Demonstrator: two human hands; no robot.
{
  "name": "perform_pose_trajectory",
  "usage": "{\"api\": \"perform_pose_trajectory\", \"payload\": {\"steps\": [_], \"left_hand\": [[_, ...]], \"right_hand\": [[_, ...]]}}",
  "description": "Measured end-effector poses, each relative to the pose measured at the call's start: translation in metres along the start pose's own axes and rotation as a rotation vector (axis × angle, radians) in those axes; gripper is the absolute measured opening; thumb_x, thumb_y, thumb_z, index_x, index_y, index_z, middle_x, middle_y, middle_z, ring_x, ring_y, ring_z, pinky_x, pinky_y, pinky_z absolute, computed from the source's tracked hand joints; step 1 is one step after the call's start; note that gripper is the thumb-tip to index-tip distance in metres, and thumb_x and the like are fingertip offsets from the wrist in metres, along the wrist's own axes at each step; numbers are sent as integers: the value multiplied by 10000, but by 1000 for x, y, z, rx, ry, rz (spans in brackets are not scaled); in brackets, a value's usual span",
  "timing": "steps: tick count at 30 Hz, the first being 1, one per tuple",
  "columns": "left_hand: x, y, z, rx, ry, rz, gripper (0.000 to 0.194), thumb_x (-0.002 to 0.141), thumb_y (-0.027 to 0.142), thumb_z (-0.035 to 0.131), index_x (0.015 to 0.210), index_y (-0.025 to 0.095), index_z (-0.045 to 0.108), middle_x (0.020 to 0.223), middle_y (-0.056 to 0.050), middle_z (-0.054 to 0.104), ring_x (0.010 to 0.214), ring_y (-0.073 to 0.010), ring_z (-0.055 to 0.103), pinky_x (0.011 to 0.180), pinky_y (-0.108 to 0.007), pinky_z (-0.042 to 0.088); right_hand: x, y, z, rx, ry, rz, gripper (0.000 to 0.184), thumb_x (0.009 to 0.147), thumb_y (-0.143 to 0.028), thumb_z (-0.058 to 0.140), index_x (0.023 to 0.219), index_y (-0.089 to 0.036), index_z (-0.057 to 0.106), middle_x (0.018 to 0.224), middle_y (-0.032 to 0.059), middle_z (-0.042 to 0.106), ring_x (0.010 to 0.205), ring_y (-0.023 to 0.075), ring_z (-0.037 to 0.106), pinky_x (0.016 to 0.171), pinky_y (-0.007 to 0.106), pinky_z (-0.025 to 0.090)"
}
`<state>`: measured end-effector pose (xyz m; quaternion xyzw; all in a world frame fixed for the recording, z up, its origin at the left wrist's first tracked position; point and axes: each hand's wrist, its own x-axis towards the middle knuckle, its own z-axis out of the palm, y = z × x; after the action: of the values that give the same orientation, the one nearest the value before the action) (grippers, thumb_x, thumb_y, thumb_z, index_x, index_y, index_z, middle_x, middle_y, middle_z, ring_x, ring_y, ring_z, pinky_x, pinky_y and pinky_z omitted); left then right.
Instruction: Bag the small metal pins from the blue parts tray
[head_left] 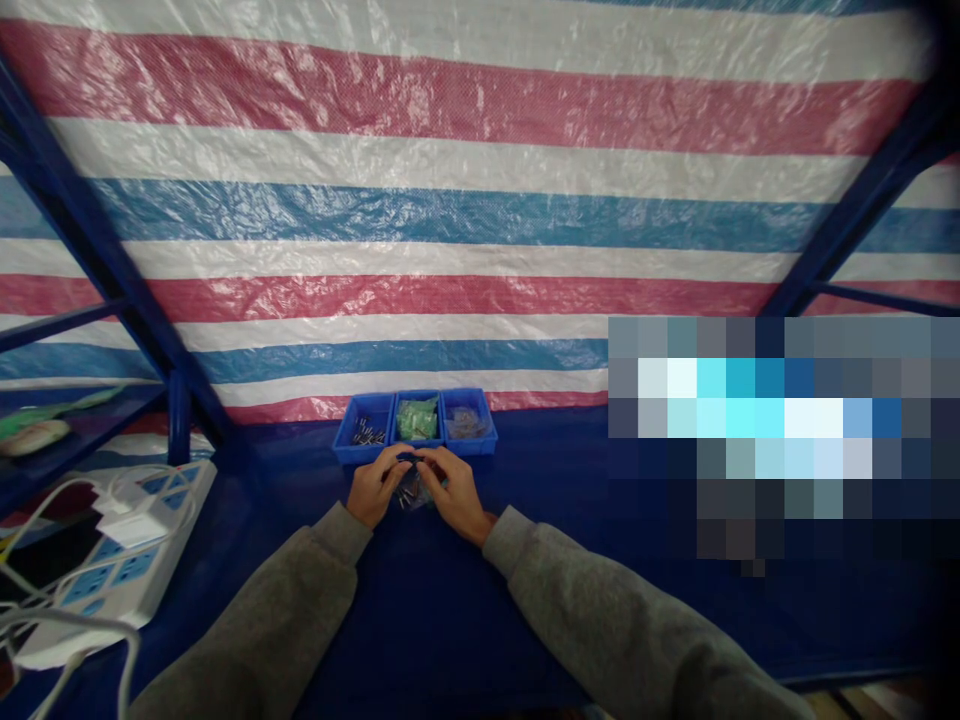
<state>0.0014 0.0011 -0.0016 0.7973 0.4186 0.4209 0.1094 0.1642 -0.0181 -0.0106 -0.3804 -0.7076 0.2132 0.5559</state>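
My left hand [373, 489] and my right hand [456, 496] meet over the table, fingers closed on the top edge of a small clear plastic bag [412, 494]. Slim metallic pieces show through its film; their exact kind is too small to tell. Just beyond my hands stand three blue bins side by side. Small dark and shiny metal parts lie in the left bin [346, 440]. Green-tinted packets [418, 418] fill the middle one. In the right bin [491, 437] is a pile of clear plastic bags [465, 423].
A white power strip [161, 572] with plugs and tangled white cables lies at the left of the dark blue table [450, 620]. Blue metal posts [178, 420] frame both sides. A striped plastic sheet [480, 220] hangs behind. The right side is pixelated.
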Motion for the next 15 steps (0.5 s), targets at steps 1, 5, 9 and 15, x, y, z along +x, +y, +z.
{"api": "perform_pose_trajectory", "payload": {"steps": [1,5,9,15], "left_hand": [[0,0,0,-7,1,8,282,876,337,442,1065,173,571,807,-12,674,643,-111,619,638,-192,467],[-1,1,0,-16,-19,6,275,878,324,440,1073,173,562,836,-14,679,652,-111,627,642,-189,470],[-2,1,-1,5,-1,2,269,880,316,440,1066,167,564,711,15,660,572,-92,597,609,-179,462],[-1,0,-1,-15,69,43,264,837,333,529,1038,171,584,753,-2,676,632,-112,628,643,-204,492]], "right_hand": [[0,0,0,-2,-12,-9,244,894,-304,449,1032,-200,622,797,37,598,694,145,542,657,251,424],[-1,2,1,-16,-42,-32,217,892,-301,461,911,-192,648,744,27,568,673,138,520,636,243,410],[-1,3,2,-28,-67,-39,194,880,-300,488,838,-178,633,701,11,545,641,125,501,616,231,394],[1,6,3,-17,9,-8,202,892,-273,456,800,-163,600,723,13,577,650,118,518,620,223,384]]}}
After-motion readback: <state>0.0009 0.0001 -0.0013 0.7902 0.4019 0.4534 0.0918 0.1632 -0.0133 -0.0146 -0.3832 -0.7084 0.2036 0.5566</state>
